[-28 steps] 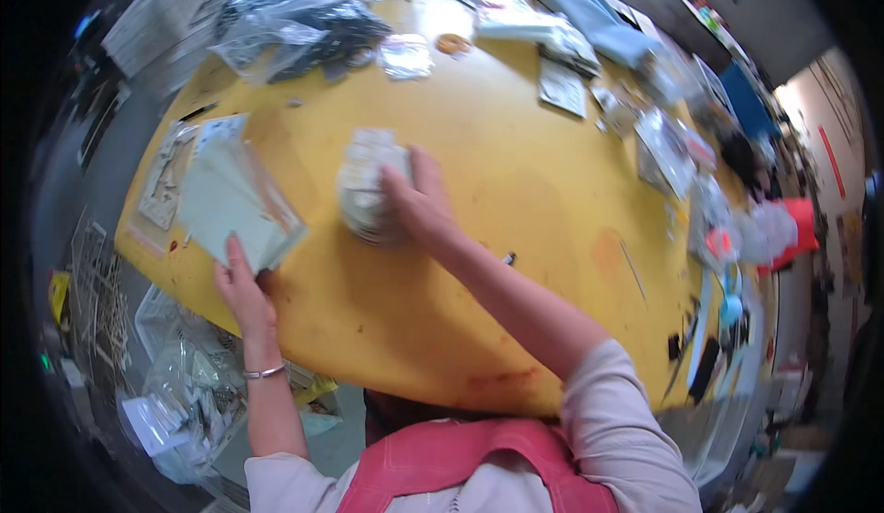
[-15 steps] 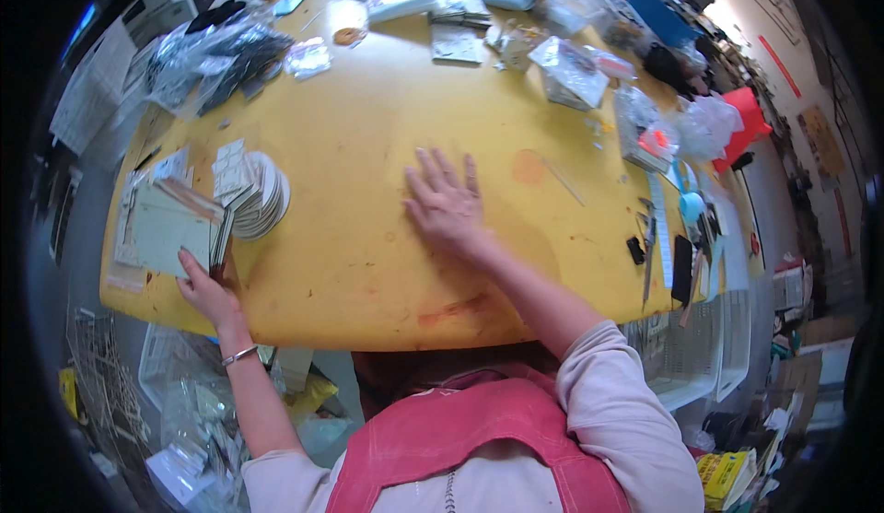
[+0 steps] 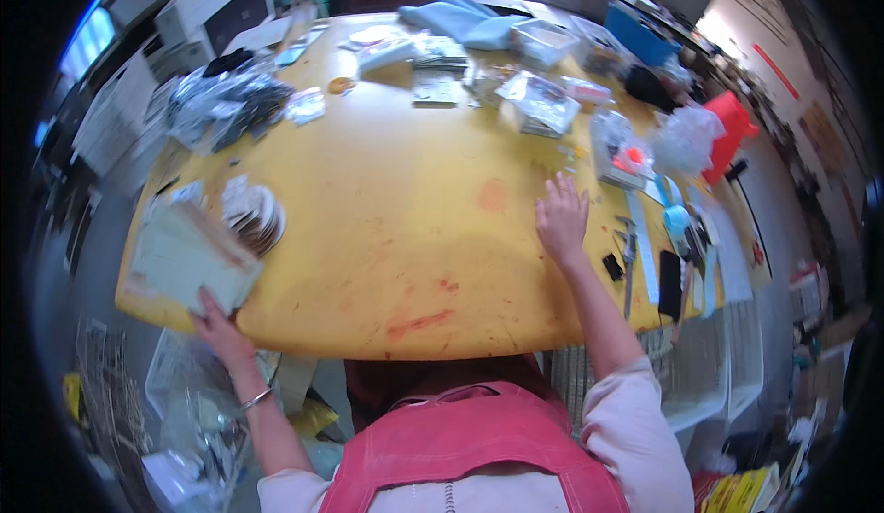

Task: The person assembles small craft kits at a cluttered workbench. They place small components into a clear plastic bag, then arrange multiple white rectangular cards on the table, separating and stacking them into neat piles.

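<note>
outward and to the left, the sheets (image 3: 187, 260) lie from the left hand (image 3: 221, 332), by far the nearer one; it grips their near edge, thumb on top. blur hides their long axis. the discs (image 3: 270, 226) sit just past their far right side. well apart, the right hand (image 3: 562, 225) is open, fingers pointing away over the table (image 3: 387, 237).

The yellow desk (image 3: 368, 200) is streaked with red near its front edge; pale green is shown by the sheets (image 3: 189, 255) at its front-left corner, greyish blue by the far-edge cloth (image 3: 460, 23).
</note>
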`<state>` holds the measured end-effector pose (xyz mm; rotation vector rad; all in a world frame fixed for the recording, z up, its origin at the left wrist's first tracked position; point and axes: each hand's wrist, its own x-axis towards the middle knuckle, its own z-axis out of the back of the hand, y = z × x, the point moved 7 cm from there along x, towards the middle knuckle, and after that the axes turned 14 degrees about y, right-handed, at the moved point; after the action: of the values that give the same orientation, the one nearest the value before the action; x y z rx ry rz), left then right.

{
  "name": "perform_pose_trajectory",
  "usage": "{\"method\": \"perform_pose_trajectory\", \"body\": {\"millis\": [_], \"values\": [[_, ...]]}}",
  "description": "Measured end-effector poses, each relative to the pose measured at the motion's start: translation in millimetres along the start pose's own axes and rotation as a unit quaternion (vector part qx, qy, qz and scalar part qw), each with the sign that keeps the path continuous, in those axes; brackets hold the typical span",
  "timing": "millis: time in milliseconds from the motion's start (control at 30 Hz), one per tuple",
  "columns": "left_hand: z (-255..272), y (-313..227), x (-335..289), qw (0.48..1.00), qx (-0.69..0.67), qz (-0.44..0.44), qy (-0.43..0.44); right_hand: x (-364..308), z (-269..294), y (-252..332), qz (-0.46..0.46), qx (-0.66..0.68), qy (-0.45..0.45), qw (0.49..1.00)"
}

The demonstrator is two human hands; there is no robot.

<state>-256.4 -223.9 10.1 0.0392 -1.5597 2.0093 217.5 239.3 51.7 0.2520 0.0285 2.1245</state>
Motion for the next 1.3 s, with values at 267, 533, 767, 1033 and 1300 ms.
{"method": "perform_pose_trajectory", "body": {"millis": [267,533,767,1033,1300], "values": [[-215,-118,-120,0.671,-0.615,0.216,0.352,-85,-9,225,0.177,0.842,0.360,0.361],[-260,-143,-159,0.526,-0.675,0.330,0.399,-99,-22,187,0.118,0.876,0.335,0.327],[-271,-120,-159,0.463,-0.715,0.355,0.384,-97,-27,177,0.018,0.912,0.302,0.277],[-277,-126,-159,0.413,-0.768,0.317,0.374,-90,-1,178,0.025,0.889,0.284,0.358],[-287,-152,-176,0.214,-0.866,0.302,0.338,-82,47,200,0.069,0.713,0.272,0.642]]}}
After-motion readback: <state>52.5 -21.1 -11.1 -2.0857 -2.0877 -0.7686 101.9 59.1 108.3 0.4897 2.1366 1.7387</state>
